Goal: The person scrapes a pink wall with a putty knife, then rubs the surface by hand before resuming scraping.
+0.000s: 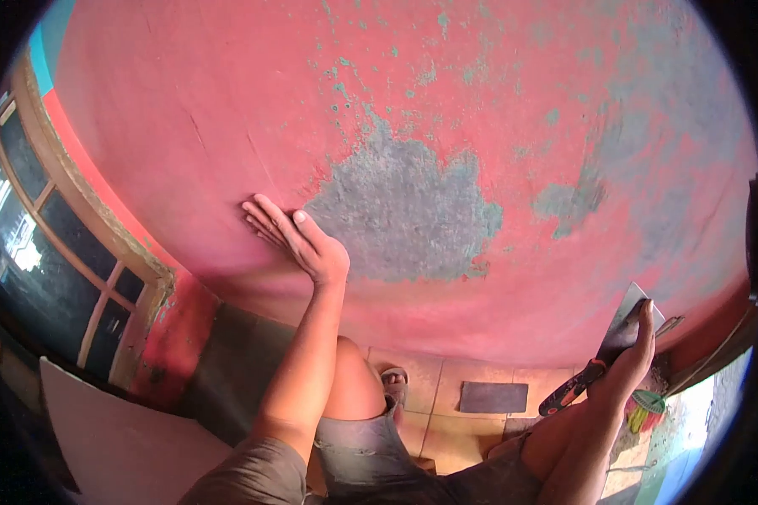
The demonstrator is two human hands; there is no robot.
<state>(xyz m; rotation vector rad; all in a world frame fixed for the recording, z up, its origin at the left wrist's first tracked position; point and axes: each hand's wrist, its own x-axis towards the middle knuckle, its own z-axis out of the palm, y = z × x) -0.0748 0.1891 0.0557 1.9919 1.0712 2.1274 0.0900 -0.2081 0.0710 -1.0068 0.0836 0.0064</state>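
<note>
A person crouches before a pink wall with flaking paint. The left hand, its grip spread flat, presses on the wall just beside a bare grey patch. The right hand, low at the right, has its grip closed on a scraper, blade up, forefinger along it. A window stands at the left.

The red wall closes the whole far side, its face free across the middle and right around the grey bare patch. On the left the window frame bounds it, and the left hand lies flat on the wall just left of the patch. Near, the bent knee and the right hand gripping a scraper crowd the low space.
</note>
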